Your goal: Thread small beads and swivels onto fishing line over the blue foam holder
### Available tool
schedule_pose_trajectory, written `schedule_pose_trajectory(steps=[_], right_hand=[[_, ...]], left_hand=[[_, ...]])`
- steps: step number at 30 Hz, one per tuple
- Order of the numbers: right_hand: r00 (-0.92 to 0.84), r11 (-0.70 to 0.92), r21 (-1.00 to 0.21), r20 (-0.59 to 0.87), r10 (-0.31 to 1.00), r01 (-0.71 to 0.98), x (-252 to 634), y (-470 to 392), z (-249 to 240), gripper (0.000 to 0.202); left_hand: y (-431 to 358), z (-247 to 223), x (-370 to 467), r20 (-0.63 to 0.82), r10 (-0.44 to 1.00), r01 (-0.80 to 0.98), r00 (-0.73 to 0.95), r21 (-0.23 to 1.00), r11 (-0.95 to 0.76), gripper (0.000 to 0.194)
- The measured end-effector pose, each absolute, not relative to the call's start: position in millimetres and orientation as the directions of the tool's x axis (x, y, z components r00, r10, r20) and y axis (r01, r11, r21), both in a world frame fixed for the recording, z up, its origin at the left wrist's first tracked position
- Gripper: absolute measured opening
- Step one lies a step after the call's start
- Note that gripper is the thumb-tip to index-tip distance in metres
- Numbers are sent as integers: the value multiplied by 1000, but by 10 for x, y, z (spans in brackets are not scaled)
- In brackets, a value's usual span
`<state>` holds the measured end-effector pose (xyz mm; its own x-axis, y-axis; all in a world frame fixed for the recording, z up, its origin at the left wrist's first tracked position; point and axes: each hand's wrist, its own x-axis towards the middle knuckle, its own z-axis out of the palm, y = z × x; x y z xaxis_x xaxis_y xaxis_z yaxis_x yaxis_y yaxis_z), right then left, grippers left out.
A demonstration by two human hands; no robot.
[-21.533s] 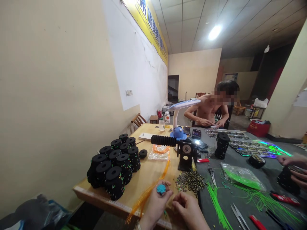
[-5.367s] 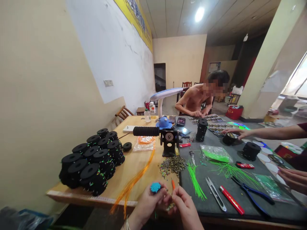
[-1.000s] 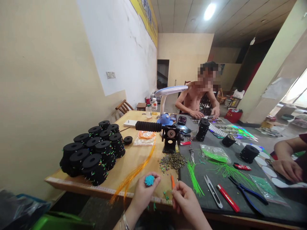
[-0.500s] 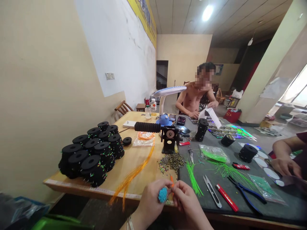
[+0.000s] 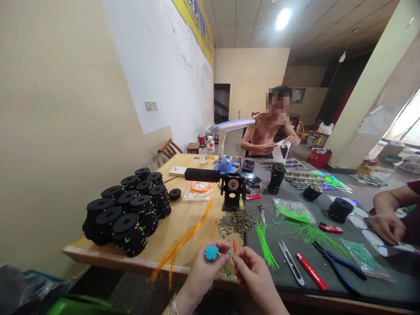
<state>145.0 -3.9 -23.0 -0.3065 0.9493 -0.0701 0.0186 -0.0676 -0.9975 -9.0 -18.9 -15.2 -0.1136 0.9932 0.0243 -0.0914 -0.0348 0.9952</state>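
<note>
My left hand (image 5: 204,272) is closed around a turquoise bundle (image 5: 211,252), whose round, bristly end shows above the fingers. A little to the right, my right hand (image 5: 253,270) has thumb and forefinger pinched together; anything between them is too small to make out. The fingertips of both hands come close, with a narrow gap. An orange-handled tool (image 5: 235,246) lies just beyond them at the mat's edge. Behind it are piles of small dark and gold beads (image 5: 236,222) and coloured beads (image 5: 224,228). Orange strands (image 5: 183,238) trail over the wooden table to the left.
Stacked black foam spools (image 5: 126,218) stand at left. A black winding device (image 5: 232,188) and a lamp (image 5: 225,164) sit mid-table. On the dark mat (image 5: 272,280) lie green strands (image 5: 265,245), snips (image 5: 291,262), a red lighter (image 5: 311,271) and pliers (image 5: 339,267). Two people work nearby.
My hands have drawn slightly apart. The left has turned, carrying the turquoise bundle up and left. The person opposite has lifted the white strip; the right-hand person's hands have shifted.
</note>
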Motion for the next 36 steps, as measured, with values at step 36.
schedule_pose_trajectory(steps=[36], right_hand=[[-228, -53, -991, -81, 970, 126, 1526, -17, -320, 51]], left_hand=[[-218, -157, -52, 252, 968, 316, -2, 918, -239, 16]])
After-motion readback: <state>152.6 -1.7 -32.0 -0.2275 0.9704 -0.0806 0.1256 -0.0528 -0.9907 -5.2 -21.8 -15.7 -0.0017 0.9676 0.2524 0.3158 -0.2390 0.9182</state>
